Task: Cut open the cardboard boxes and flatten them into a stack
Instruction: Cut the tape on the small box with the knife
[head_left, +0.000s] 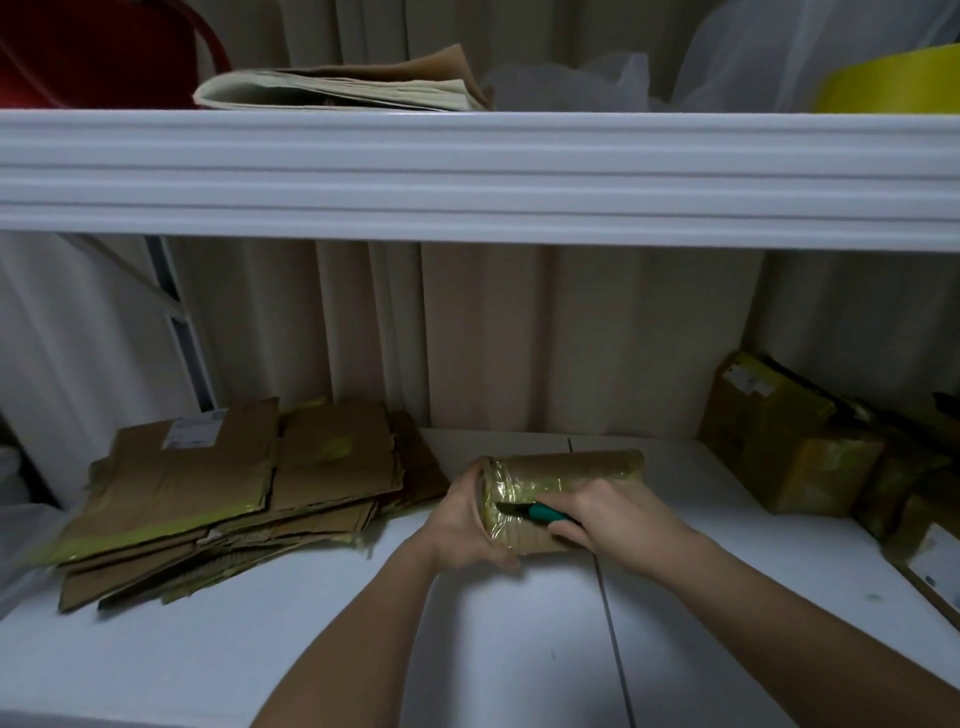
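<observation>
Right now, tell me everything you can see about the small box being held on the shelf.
The small box is brown cardboard wrapped in shiny yellowish-clear tape, still closed and unflattened. It sits on the white shelf, lengthwise left to right, between the flattened stack and the uncut boxes. The left hand grips its left end. The right hand holds a green-handled cutter, its dark blade laid against the taped near face.
</observation>
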